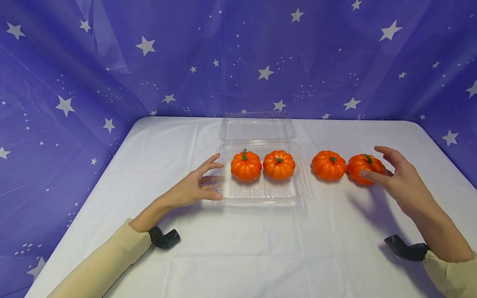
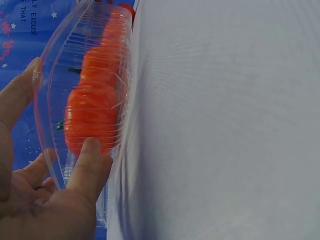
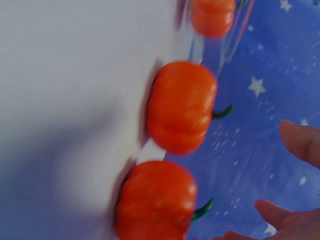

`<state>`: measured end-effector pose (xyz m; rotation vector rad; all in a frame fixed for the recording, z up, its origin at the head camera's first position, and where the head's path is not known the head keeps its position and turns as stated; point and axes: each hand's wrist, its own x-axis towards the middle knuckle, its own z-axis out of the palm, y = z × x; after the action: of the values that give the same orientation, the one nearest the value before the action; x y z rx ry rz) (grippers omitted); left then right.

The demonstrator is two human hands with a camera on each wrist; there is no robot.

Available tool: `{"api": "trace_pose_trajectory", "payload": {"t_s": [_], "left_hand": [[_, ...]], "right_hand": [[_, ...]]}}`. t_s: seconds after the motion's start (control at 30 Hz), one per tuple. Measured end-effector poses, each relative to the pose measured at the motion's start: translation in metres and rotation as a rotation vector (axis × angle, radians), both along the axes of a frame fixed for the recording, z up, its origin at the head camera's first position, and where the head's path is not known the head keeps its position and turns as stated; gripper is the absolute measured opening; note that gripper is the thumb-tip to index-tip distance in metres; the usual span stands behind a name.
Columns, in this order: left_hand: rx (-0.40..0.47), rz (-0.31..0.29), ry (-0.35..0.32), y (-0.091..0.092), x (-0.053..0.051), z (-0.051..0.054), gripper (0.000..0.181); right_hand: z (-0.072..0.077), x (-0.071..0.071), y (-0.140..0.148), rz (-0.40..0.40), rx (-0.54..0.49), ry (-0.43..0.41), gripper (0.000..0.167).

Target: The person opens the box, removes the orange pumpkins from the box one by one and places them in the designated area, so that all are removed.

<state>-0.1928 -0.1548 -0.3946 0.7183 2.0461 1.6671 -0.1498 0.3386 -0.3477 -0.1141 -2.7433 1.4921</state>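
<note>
"Head view?"
"Two pumpkins (image 1: 246,167) sit in the clear tray (image 1: 242,192), two more pumpkins (image 1: 328,167) beside it; the right hand (image 1: 403,179), loosely spread, seems to be reaching for the outermost one (image 1: 360,163)"
"Left wrist?"
"Left hand (image 2: 52,210) relaxed at the tray's side, gripping nothing"
"Right wrist?"
"Fingers (image 3: 306,144) apart from the pumpkins; gripping likely calls for lowering, then curling"
</note>
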Motion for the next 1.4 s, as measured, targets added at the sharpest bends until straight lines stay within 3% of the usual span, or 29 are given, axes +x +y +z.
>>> {"api": "trace_pose_trajectory", "payload": {"t_s": [0.37, 0.7, 0.9, 1.0, 1.2, 1.4], "left_hand": [[0.005, -0.007, -0.002, 0.000, -0.001, -0.002, 0.082], [-0.006, 0.000, -0.001, -0.002, 0.000, 0.000, 0.082], [-0.002, -0.003, 0.005, -0.002, 0.000, 0.000, 0.082], [0.001, -0.005, 0.005, -0.002, 0.000, 0.000, 0.082], [0.005, -0.007, -0.002, -0.002, -0.001, -0.001, 0.082], [0.010, -0.003, -0.010, -0.001, -0.001, -0.002, 0.083]], "right_hand": [[0.012, 0.010, -0.026, 0.129, -0.043, 0.020, 0.077], [0.029, 0.002, -0.071, 0.238, -0.142, 0.015, 0.066], [0.035, -0.002, -0.096, 0.339, -0.122, -0.018, 0.071], [0.035, -0.005, -0.109, 0.396, -0.108, -0.026, 0.072], [0.027, -0.011, -0.136, 0.533, -0.184, -0.013, 0.072], [0.018, -0.016, -0.164, 0.611, -0.130, -0.016, 0.073]]}}
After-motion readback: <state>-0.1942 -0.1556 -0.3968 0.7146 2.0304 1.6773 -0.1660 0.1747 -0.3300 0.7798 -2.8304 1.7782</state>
